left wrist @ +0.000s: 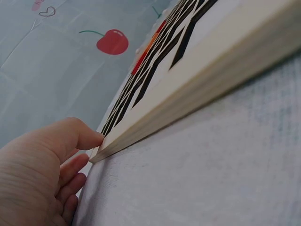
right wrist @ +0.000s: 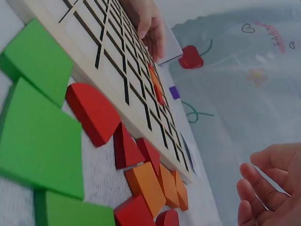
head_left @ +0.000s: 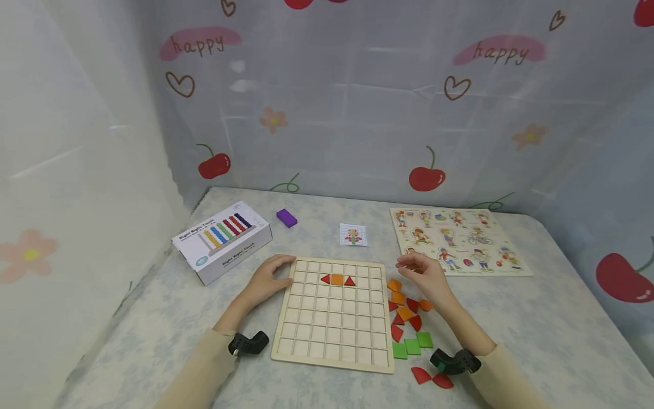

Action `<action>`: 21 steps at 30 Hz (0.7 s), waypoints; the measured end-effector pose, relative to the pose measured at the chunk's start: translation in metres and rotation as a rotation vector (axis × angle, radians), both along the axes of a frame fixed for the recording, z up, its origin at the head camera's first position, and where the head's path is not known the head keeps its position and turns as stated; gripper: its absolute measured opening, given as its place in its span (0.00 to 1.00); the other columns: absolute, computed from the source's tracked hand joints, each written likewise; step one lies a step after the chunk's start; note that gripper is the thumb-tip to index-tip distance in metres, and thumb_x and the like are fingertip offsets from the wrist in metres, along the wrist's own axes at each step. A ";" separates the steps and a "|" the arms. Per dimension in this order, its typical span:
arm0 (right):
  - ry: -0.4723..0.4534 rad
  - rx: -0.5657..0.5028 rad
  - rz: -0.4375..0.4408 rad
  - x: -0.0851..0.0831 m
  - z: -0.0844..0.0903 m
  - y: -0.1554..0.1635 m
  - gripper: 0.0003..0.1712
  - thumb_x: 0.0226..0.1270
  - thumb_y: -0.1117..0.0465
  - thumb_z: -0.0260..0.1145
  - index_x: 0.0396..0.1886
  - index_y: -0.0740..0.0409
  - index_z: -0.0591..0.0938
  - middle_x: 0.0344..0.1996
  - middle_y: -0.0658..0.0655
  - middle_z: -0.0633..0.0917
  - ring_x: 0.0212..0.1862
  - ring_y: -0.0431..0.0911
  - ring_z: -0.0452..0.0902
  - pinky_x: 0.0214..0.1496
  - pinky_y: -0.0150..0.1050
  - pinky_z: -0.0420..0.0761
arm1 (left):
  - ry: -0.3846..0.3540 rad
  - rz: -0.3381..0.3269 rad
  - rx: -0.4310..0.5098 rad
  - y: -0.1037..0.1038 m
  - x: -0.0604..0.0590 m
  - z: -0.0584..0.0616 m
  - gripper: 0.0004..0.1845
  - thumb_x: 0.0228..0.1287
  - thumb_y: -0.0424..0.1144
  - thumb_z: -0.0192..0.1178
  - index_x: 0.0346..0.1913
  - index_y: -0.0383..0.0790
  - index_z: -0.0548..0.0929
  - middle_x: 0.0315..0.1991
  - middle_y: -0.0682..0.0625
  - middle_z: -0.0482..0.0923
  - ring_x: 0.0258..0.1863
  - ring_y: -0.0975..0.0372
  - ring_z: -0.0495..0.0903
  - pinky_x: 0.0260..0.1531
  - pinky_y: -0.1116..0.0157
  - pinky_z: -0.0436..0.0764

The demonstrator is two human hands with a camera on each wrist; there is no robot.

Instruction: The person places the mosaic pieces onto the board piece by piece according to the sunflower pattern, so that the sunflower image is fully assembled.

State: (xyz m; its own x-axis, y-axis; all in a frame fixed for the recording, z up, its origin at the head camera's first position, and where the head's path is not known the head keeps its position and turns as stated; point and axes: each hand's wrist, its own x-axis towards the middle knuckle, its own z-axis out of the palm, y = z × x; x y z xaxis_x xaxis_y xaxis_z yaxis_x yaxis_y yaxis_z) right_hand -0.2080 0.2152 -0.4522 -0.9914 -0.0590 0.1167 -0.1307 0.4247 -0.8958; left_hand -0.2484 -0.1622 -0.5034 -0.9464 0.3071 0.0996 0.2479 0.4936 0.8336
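A wooden grid board [head_left: 334,364] lies flat, with a red triangle [head_left: 325,279], an orange square [head_left: 337,279] and another red triangle [head_left: 349,280] in a row near its far end. At the board's far left corner, my left hand [head_left: 267,279] holds the edge between thumb [left wrist: 84,135] and fingers. Off the far right corner, my right hand [head_left: 424,274] hovers with loosely bent fingers; the right wrist view shows nothing between them. Beneath and nearer lie orange squares [head_left: 405,313], red quarter-circle pieces [head_left: 416,323] and green squares [head_left: 424,339].
A small pattern card [head_left: 353,234] lies beyond the board. Behind my right hand is a wooden picture puzzle [head_left: 460,241]. A white toy box [head_left: 222,241] and a purple block [head_left: 286,217] stand at the back left. Two red pieces [head_left: 421,375] lie by my right wrist.
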 end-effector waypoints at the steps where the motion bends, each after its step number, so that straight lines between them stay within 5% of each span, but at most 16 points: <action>1: -0.006 0.005 -0.004 0.001 -0.001 0.003 0.16 0.65 0.63 0.64 0.49 0.69 0.80 0.43 0.67 0.84 0.38 0.32 0.76 0.41 0.25 0.78 | -0.002 -0.001 0.002 0.000 0.000 0.000 0.28 0.56 0.36 0.66 0.62 0.43 0.75 0.63 0.47 0.73 0.68 0.52 0.66 0.71 0.51 0.61; 15: -0.035 0.088 0.033 0.004 -0.027 0.003 0.17 0.56 0.69 0.69 0.46 0.69 0.80 0.40 0.67 0.84 0.33 0.36 0.75 0.36 0.26 0.78 | -0.022 0.008 -0.008 -0.001 0.001 0.001 0.28 0.56 0.36 0.66 0.62 0.43 0.75 0.64 0.47 0.72 0.69 0.51 0.64 0.72 0.50 0.60; 21: -0.087 0.121 -0.024 0.002 -0.032 -0.004 0.17 0.55 0.69 0.70 0.45 0.67 0.81 0.38 0.64 0.83 0.34 0.41 0.72 0.35 0.25 0.76 | -0.020 0.006 -0.007 0.000 0.001 0.001 0.28 0.57 0.36 0.66 0.62 0.43 0.75 0.64 0.47 0.72 0.69 0.52 0.64 0.72 0.51 0.60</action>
State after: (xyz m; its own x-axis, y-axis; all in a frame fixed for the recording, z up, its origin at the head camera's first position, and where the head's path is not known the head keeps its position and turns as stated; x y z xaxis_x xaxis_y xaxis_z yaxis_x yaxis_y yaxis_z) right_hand -0.2063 0.2112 -0.4838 -0.9988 -0.0437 0.0234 -0.0431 0.5324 -0.8454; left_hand -0.2472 -0.1625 -0.5028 -0.9501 0.3019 0.0782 0.2278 0.5007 0.8351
